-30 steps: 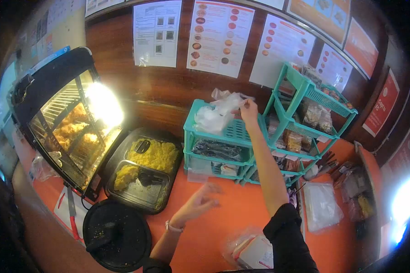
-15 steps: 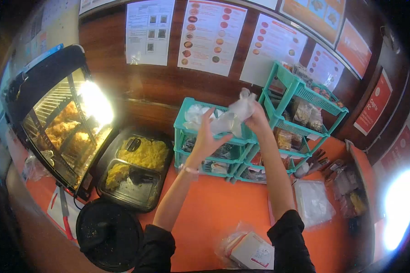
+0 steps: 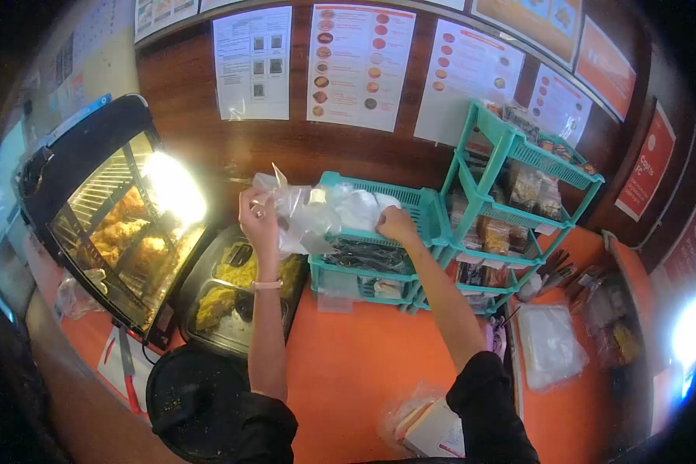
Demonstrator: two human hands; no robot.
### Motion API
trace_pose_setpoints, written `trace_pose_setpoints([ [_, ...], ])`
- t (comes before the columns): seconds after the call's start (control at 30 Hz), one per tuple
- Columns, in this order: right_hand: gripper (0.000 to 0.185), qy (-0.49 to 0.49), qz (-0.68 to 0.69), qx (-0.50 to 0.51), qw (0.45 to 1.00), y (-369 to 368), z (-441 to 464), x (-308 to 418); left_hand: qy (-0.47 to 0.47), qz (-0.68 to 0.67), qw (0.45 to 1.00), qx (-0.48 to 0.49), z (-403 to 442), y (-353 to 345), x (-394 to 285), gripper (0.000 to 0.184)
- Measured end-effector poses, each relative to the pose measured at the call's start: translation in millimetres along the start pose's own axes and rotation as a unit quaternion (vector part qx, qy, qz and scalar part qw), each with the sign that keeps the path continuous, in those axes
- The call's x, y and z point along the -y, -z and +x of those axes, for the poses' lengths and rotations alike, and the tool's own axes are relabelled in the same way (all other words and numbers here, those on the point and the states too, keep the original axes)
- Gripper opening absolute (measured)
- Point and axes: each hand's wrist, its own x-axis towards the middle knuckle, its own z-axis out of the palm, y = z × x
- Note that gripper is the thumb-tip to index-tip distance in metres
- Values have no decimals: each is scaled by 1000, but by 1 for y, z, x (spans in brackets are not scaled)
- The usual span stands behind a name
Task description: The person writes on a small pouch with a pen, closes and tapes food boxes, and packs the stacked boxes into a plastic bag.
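My left hand (image 3: 260,218) is raised above the tray of yellow rice (image 3: 243,267), its fingers closed on a clear plastic bag (image 3: 305,219). At the top of the green rack (image 3: 433,219), my right hand (image 3: 397,224) pinches white plastic (image 3: 363,207). The bag stretches from my left hand toward the white plastic; whether they are one piece I cannot tell. Black packets (image 3: 370,257) lie on the tier below.
A lit glass warmer (image 3: 116,224) with fried food stands left of the rice tray. Nearer are a black round lid (image 3: 197,398) and a knife (image 3: 126,363). A taller green rack (image 3: 510,205) and a stack of clear bags (image 3: 547,346) are at right.
My left hand has moved left from the rack, drawing plastic out with it. My right hand has moved left and lower, onto the white plastic at the rack top.
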Motion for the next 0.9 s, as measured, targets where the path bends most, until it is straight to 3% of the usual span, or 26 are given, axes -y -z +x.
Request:
trace_pose_setpoints([
  [0.07,16,-4,-45,-120,992,-8,1,0,-14,20,1000,10,1,15,2,16],
  [0.1,16,-2,-48,-119,992,-3,-1,4,-29,39,999,19,1,20,6,20],
  [0.17,9,42,-10,-248,968,12,-5,10,-30,44,998,20,-1,22,14,21],
  [0.3,15,93,-7,-276,957,44,-6,16,-11,25,998,56,-13,17,0,25],
  [0.33,17,86,33,-277,957,48,-4,14,-72,74,992,70,-13,17,12,31],
  [0.37,19,79,73,-277,955,52,-4,12,-71,73,992,69,-16,14,20,31],
  [0.43,18,83,83,-287,951,53,-4,4,13,39,994,96,-19,8,17,34],
  [0.5,19,92,94,-299,945,49,-1,-2,28,47,993,105,-27,3,13,30],
  [0.57,19,44,44,-196,979,28,-2,-11,57,19,986,158,-31,-2,9,27],
  [0.63,20,54,36,-147,987,8,-3,-14,61,8,980,187,-37,-7,11,27],
  [0.7,22,64,28,-97,993,0,-1,-13,126,-8,967,221,-42,-13,4,29],
  [0.77,19,36,49,-283,957,-1,2,-9,119,20,967,225,-42,-11,-2,30],
  [0.83,18,89,54,-308,946,21,5,-16,125,-19,968,218,-42,-11,5,29],
  [0.87,16,141,59,-332,931,32,5,-18,67,14,979,191,-42,-11,9,29],
  [0.9,16,139,57,-332,931,43,-1,-12,68,12,979,192,-42,-10,8,29],
])
